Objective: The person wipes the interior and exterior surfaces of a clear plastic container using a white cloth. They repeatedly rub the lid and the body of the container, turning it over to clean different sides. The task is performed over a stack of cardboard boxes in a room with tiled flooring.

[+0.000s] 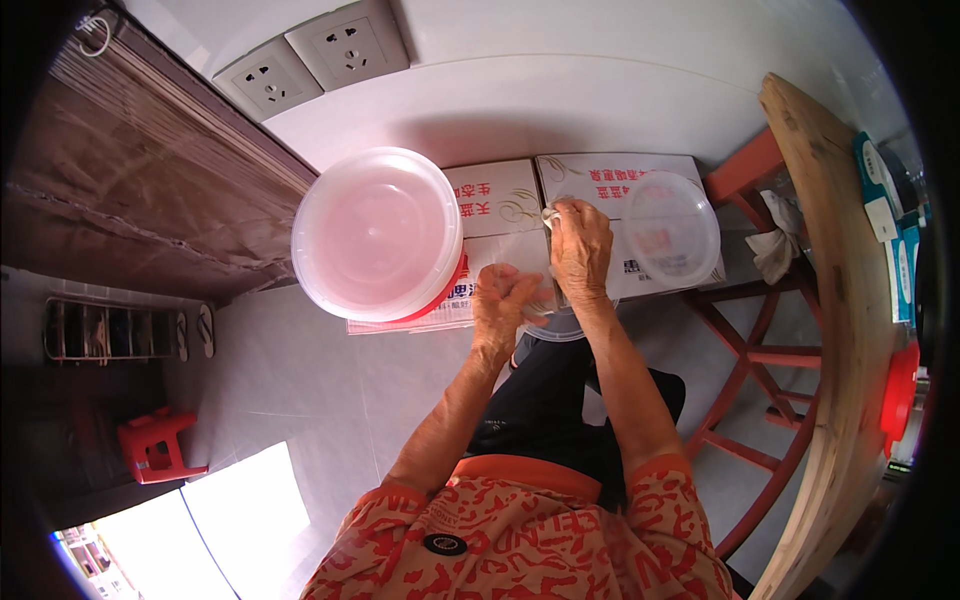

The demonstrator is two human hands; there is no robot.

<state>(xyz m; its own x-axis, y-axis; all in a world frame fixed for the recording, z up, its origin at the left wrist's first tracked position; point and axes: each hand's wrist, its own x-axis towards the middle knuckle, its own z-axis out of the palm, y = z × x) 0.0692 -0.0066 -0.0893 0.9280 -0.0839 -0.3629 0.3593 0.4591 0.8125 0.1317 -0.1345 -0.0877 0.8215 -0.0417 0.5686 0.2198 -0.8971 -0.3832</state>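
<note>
My right hand (582, 247) is closed around a crumpled whitish cloth or tissue (552, 216), above the seam between two printed cardboard boxes (504, 201). Close by on its left, my left hand (504, 300) is blurred, with its fingers partly spread over the near edge of the boxes; whether it holds anything thin is unclear. A large round translucent plastic lid (375, 232) tops a container with a red side at the left end of the boxes. On the right-hand box lies a clear round plastic lid (671, 229). Another clear round plastic item (556, 328) shows partly below my hands.
Against the wall (600, 97) stand the boxes. Right of them are a red wooden frame (780, 356), a white cloth (778, 238) and a wooden tabletop edge (825, 375). Brown draped material (150, 172) hangs at left. A red plastic stool (159, 446) stands on the floor.
</note>
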